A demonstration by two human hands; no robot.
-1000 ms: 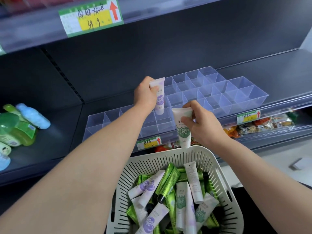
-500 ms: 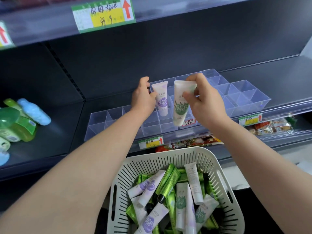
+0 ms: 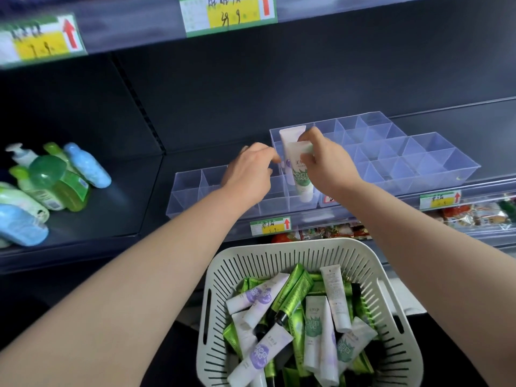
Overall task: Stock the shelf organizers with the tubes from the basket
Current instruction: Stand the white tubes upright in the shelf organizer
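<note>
— Any writing you can read?
— Price tag (image 3: 229, 12) at 12 o'clock: handwritten digits, too blurred.
— And the tube?
— Green-print tube (image 3: 301, 177) hangs at 6 o'clock from the right grip (image 3: 326, 163), which pinches its top. Its cap is down at the organizer (image 3: 190, 185). Left grip (image 3: 248, 174) is curled; I cannot tell whether it holds anything

Dark shelf (image 3: 111, 213), L side: plastic bottles lying clustered, incl. green bottle (image 3: 55, 182), pale blue bottle (image 3: 86, 166), white pump bottle (image 3: 21, 155). Price tags w/ red arrows: top-rail tag (image 3: 229, 12), lower-rail tag (image 3: 270, 225). Beneath, R: snack packets (image 3: 474, 213), blurred
</note>
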